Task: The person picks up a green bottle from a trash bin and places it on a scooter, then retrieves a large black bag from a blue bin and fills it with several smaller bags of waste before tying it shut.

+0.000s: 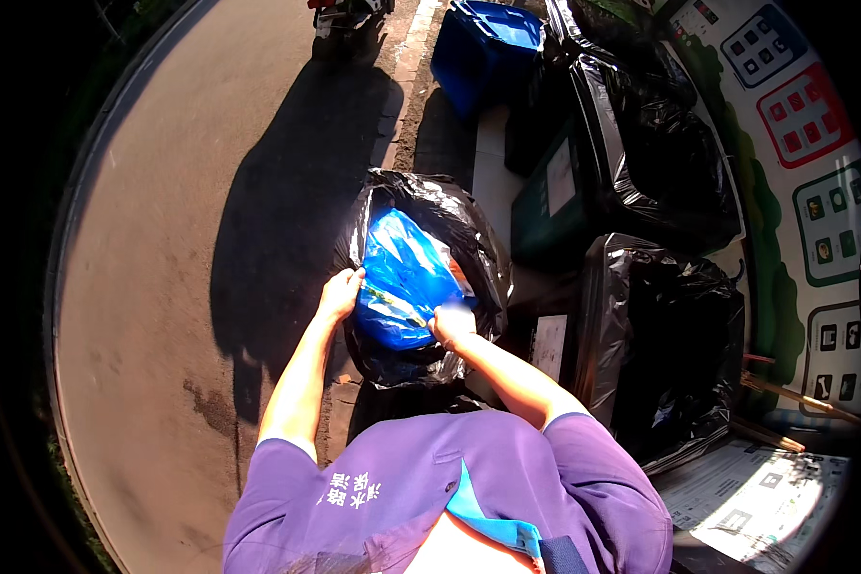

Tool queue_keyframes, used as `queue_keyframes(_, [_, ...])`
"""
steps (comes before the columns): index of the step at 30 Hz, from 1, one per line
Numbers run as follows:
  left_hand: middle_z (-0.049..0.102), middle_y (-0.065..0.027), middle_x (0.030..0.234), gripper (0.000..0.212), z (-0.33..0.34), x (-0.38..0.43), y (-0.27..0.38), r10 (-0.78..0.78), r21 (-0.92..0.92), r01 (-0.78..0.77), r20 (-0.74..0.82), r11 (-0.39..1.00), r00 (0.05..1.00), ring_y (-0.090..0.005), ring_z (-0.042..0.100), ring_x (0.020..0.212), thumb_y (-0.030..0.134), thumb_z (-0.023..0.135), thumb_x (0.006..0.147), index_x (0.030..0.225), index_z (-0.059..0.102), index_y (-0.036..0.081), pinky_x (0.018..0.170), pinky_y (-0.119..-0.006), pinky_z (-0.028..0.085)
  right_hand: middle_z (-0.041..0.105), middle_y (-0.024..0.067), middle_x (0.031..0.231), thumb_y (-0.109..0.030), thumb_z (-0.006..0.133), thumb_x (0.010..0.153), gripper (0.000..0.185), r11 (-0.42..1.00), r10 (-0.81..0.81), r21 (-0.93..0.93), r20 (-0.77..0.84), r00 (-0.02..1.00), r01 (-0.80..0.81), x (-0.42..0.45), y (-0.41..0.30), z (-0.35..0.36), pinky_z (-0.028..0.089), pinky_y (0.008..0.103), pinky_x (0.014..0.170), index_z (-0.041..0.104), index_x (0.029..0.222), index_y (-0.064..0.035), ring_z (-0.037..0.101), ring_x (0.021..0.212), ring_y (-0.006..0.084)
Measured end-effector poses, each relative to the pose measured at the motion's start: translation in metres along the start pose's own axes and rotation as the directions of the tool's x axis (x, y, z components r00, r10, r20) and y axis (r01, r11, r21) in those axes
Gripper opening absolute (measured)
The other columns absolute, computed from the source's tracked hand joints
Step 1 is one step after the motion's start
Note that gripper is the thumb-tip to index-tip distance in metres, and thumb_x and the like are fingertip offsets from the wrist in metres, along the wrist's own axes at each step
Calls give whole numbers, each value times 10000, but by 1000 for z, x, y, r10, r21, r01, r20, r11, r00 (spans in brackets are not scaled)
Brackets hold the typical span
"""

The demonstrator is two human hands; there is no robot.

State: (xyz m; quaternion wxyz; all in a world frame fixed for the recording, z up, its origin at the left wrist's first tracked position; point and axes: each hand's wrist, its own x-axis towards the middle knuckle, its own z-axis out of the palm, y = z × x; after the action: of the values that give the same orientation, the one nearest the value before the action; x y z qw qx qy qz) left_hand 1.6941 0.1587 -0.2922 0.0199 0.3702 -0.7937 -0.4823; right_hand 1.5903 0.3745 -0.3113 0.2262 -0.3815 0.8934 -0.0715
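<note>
Before me stands a black plastic garbage bag (484,247) with its mouth spread wide, its base hidden. In it lies a blue plastic bag (402,265), shiny in the sun, with some pale and orange litter along its right side. My left hand (342,293) grips the left rim of the black bag, close to the edge of the blue one. At the blue bag's lower right, my right hand (452,324) is closed on its plastic; glare blurs part of this hand.
Bins lined with black bags, a dark green one (542,208) and a nearer one (603,323), stand to the right. Beyond are a blue bin (484,50) and a parked motorbike's rear (348,18). A sign board (789,208) borders the right; wooden sticks (796,394) lean near it.
</note>
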Motion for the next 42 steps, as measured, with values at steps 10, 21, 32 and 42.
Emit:
queue_keyframes(10, [599, -181, 786, 465, 69, -22, 53, -16, 232, -36, 217, 972, 976, -296, 588, 741, 472, 567, 762, 831, 550, 13, 660, -366, 445, 625, 153, 795, -184, 476, 751, 193, 992, -46, 126, 228, 973, 17, 0, -18, -43, 475, 411, 673, 611, 818, -63, 611, 751, 302])
queue_keyframes(21, [601, -149, 730, 293, 57, -23, 57, -18, 247, -33, 202, 968, 979, -255, 595, 670, 314, 535, 807, 828, 558, 23, 614, -329, 443, 518, 143, 1128, -313, 683, 678, 741, 472, 860, 215, 104, 500, -855, -1, 154, 68, 423, 424, 796, 301, 1290, -146, 552, 961, 302])
queue_keyframes(32, [557, -103, 801, 139, -20, 13, 32, 297, 499, -343, 171, 796, 939, -205, 538, 754, 170, 552, 816, 778, 545, 37, 633, -288, 412, 603, 200, 850, -213, 473, 788, 229, 368, 930, 741, -303, 210, -561, 13, 187, 4, 457, 440, 663, 584, 933, -75, 579, 795, 371])
queue_keyframes(42, [526, 13, 714, 236, -20, 86, -28, 267, -643, -97, 173, 759, 948, -70, 470, 677, 227, 416, 914, 763, 521, 79, 650, -210, 389, 589, 169, 994, -399, 524, 775, 438, 139, 989, 912, -110, 95, -385, 7, 204, 51, 440, 406, 769, 523, 1065, -71, 565, 908, 320])
